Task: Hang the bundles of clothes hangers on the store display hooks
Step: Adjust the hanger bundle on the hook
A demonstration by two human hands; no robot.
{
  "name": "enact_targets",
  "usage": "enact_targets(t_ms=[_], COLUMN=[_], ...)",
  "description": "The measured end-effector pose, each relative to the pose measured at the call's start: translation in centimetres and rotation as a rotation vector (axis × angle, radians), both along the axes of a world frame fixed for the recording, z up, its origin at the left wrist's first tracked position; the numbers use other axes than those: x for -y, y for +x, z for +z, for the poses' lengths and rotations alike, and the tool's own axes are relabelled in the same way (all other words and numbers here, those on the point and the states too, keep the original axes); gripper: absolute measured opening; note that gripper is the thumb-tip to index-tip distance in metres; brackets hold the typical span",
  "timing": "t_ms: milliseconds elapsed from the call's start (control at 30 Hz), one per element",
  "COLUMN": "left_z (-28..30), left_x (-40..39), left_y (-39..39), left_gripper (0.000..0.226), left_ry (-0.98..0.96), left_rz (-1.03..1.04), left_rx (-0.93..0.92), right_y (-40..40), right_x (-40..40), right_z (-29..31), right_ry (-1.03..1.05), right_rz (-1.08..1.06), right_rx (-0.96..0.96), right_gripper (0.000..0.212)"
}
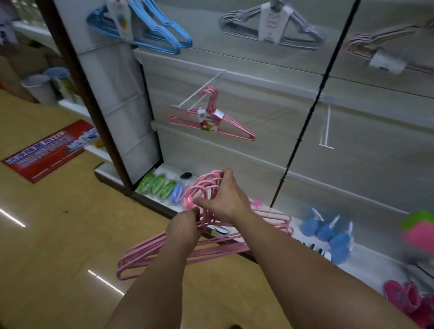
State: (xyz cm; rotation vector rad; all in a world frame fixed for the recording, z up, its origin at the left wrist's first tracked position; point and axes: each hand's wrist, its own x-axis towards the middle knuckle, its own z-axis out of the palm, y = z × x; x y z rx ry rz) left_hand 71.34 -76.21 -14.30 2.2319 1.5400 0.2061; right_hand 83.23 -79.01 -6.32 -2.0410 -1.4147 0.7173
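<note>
Pink hanger bundle [181, 250] is being held in front of the person, low down, over the edge of the bottom shelf [161, 200] and the floor [46, 247]. Its long axis is running roughly left to right, with the clustered hooks pointing up and away toward the display wall.

Right hand [223, 198] is grasping the hook cluster, fingers curled over the top of the loops. Left hand [186, 227] is pinching the neck of the bundle just below, fingers closed on the pink wire. The two hands are sitting just beside each other, right hand nearer the hooks.

Key relation: the white display hook [198, 93] is sitting above and slightly left of the hands, projecting out from the wall toward the viewer. It is already carrying one hung pink bundle [214, 117] near its outer end. A second, bare peg [325, 130] is sitting up and to the right. Judgement: the bundle needs raising with its loops presented square to a peg tip; the right hand is better placed to guide this.

Hard to make out: the bundle's label is mostly covered by the forearms; loop alignment is being hidden by the right fingers. Right-edge shelf goods are blurring. Blue hangers [154, 24] and grey hangers [271, 23] are hanging higher up.
</note>
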Motion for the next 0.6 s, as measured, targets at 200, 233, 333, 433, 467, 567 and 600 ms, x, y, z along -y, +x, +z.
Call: enact_targets(t_ms=[200, 233, 333, 433, 467, 567, 600], left_z=[0.1, 0.4, 1.5, 2.3, 2.4, 2.3, 2.1], left_x=[-2.9, -3.5, -6.0, -8.6, -9.4, -11.5, -12.4], left_y=[-0.5, -0.3, 0.6, 1.4, 1.7, 2.0, 2.0], left_gripper=[0.012, 0.011, 0.014, 0.02, 0.022, 0.026, 0.024], left_ry=[-0.002, 0.02, 0.07, 0.092, 0.098, 0.097, 0.103], left_rz=[0.021, 0.014, 0.002, -0.019, -0.018, 0.026, 0.03], left_rx=[0.01, -0.02, -0.108, -0.161, -0.169, -0.182, -0.187], right_y=[0.3, 0.4, 1.0, 2.1, 2.7, 5.2, 6.0], right_x=[-3.6, -4.2, -6.8, -9.5, -10.2, -11.9, -12.2], right_z=[0.2, 0.2, 0.5, 1.0, 1.0, 0.2, -0.3], right_ry=[0.08, 0.102, 0.139, 0.143, 0.115, -0.098, -0.18], right_rz=[0.137, 0.103, 0.014, 0.011, 0.046, 0.223, 0.265], right_rx=[0.258, 0.285, 0.357, 0.334, 0.235, -0.226, -0.201], right_gripper=[0.037, 0.03, 0.019, 0.022, 0.033, 0.108, 0.123])
